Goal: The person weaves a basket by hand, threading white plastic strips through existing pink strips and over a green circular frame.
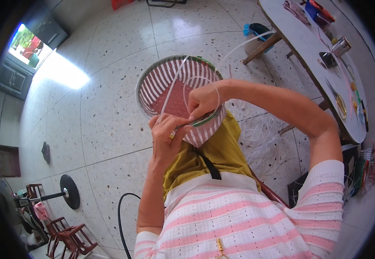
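A round woven basket (142,96) with pink and white stripes rests tilted against my lap, its mouth facing up. My left hand (167,134) is closed on the near rim, fingers over the edge and thumb on the outer side. Just right of it, my right hand (204,102) reaches over the rim, its fingers pressed together at the edge; what they pinch is hidden. A white plastic strip (173,91) runs from the far rim down to my left hand. Another thin white strip (234,48) arcs up to the right, and a loop curves around my right hand.
On the right stands a long table (312,52) with scissors (339,102), a tin can (341,46) and small tools. Beneath it are a bucket (256,38) and a heap of loose white strips (267,144). A weight plate (70,192) and small wooden stools (76,238) are at lower left.
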Demonstrator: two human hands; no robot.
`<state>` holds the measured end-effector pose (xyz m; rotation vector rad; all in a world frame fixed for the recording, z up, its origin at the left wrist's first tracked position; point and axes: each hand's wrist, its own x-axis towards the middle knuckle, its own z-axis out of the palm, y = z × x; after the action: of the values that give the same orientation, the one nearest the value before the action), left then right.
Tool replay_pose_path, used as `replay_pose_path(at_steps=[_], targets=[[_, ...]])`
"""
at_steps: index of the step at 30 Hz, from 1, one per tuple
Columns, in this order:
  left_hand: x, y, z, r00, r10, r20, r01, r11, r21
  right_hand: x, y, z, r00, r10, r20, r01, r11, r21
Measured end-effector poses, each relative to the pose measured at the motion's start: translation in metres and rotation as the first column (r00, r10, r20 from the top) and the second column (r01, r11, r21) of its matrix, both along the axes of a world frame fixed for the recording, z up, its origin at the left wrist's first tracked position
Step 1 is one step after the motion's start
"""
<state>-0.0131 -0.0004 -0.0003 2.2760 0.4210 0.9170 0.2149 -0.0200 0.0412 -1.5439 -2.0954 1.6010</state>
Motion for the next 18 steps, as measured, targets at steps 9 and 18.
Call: replay_pose_path(at_steps=[9,18], targets=[[0.005,-0.001,0.004,0.998,0.064,0.014,-0.063,0.996,-0.066,-0.004,-0.056,0.007,0.975,-0.208,0.079,0.134,0.834,0.536],[0.010,-0.005,0.008,0.995,0.097,0.009,-0.095,0.988,-0.121,-0.044,-0.095,-0.040,0.865,-0.409,-0.290,0.413,0.254,0.875]])
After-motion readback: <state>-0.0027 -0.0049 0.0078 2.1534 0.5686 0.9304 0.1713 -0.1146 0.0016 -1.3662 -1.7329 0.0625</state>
